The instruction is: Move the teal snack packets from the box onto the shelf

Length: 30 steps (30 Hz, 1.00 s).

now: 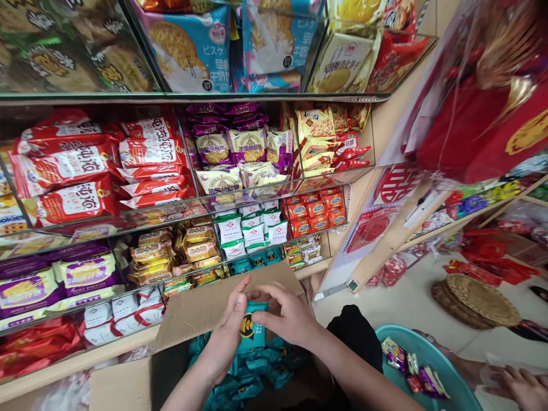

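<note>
A teal snack packet [252, 331] with a dark round logo is held upright between my two hands, above an open cardboard box [188, 317]. My left hand [229, 337] presses on its left side, thumb and fingers pointing up. Curled over the packet's right and top edge is my right hand [289, 314], thumb and fingers bent toward it. More teal packets [244, 388] lie loosely in the box beneath. Similar teal packets [258, 261] stand in a low shelf compartment just behind the box flap.
Glass-fronted shelves [257, 194] of packaged snacks rise ahead. At the right, a teal basin [387, 337] holds a few packets, with another person's hand [518, 388] beyond it. A woven round mat [483, 299] lies on the floor. Red bags [479, 125] hang upper right.
</note>
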Each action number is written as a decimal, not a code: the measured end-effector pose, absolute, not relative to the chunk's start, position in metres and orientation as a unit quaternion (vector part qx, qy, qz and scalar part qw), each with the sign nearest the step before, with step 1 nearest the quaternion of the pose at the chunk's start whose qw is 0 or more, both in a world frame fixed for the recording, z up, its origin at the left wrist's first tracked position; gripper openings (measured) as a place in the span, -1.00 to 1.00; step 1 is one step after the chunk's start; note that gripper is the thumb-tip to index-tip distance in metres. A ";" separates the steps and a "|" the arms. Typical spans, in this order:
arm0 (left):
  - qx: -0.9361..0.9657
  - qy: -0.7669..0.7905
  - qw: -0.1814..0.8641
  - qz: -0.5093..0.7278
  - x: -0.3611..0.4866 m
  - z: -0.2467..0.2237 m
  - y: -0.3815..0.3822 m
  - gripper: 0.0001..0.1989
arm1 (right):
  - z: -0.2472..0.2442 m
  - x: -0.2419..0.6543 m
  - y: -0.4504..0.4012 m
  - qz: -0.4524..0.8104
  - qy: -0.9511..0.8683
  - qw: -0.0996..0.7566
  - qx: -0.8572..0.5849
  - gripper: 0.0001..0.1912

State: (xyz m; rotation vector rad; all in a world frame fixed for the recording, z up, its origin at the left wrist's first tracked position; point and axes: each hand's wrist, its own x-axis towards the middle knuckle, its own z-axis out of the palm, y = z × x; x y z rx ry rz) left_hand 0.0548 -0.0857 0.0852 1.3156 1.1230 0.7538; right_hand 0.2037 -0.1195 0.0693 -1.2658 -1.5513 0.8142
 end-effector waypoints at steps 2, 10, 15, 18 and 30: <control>0.584 0.474 0.594 0.286 0.057 0.083 -0.088 -0.43 | 0.069 0.207 -0.121 0.355 -0.648 0.456 -0.496 -0.69; 0.608 0.407 0.620 0.284 0.067 0.068 -0.092 -0.56 | 0.044 0.190 -0.134 0.504 -0.425 0.596 -0.458 -0.74; 0.698 0.435 0.484 0.298 0.067 0.064 -0.070 -0.53 | 0.030 0.197 -0.130 0.527 -0.342 0.609 -0.485 -0.66; 0.831 0.410 0.323 0.193 0.054 0.054 -0.040 -0.42 | 0.029 0.238 -0.104 0.358 -0.466 0.572 -0.572 -0.70; 0.899 0.394 0.191 -0.006 0.041 -0.004 -0.019 -0.36 | -0.009 0.258 0.033 0.151 -0.777 0.041 -0.610 -0.77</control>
